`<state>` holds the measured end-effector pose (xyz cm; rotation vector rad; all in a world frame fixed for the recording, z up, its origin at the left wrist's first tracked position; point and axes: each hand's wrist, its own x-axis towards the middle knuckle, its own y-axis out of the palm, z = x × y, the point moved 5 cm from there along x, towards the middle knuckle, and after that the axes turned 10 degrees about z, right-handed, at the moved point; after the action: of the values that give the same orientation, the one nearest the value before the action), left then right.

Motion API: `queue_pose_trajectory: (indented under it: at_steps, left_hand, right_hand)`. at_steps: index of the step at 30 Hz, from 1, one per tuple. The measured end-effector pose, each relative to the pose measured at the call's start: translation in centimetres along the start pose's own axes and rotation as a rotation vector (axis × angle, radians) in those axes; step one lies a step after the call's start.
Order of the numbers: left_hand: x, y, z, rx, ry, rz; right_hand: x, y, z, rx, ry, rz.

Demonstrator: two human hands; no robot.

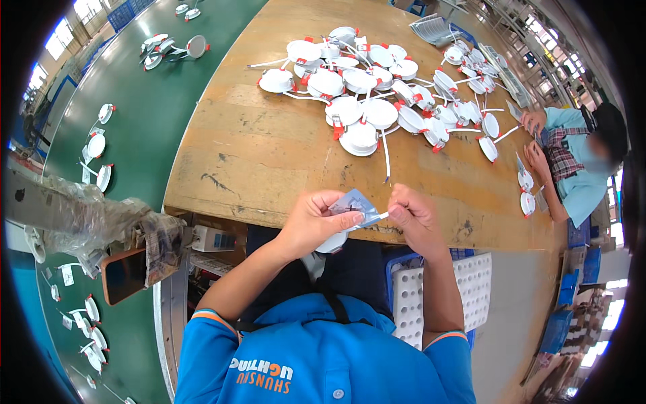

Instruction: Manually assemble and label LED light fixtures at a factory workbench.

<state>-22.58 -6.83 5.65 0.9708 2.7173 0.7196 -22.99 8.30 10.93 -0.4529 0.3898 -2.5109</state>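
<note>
My left hand (313, 221) is closed, thumb on top, around a shiny silver-grey printed piece (356, 205). Just below it a round white downlight (332, 243) shows in part, above my lap; how it joins the silver-grey piece is hidden. From that piece a short white cable (384, 215) runs to the closed fingers of my right hand (415, 219). These fingers are pinched at the cable's end, which they mostly cover. Both hands are at the near edge of the wooden table (269, 182).
Beyond my hands lies a heap of white downlights (359, 81) with red clips and cables. On the left a green conveyor belt (134, 135) carries more lamps. A phone (124, 276) sits on a wrapped bracket. Perforated white trays (473, 289) stand below; a co-worker (572, 155) sits at right.
</note>
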Motion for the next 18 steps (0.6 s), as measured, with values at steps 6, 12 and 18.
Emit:
queue_pose_trajectory:
  at_steps: [6, 12, 18]
  left_hand:
    - [0.6, 0.3, 0.8, -0.049, 0.061, -0.011]
    - [0.1, 1.3, -0.8, 0.076, 0.270, -0.137]
    - [1.2, -0.1, -1.7, 0.064, 0.056, -0.098]
  right_hand:
    - [-1.6, -0.6, -1.5, 0.201, 0.107, -0.211]
    - [-2.2, 0.3, -2.4, 0.313, 0.047, -0.303]
    - [-3.1, 1.8, -3.5, 0.356, -0.041, -0.411]
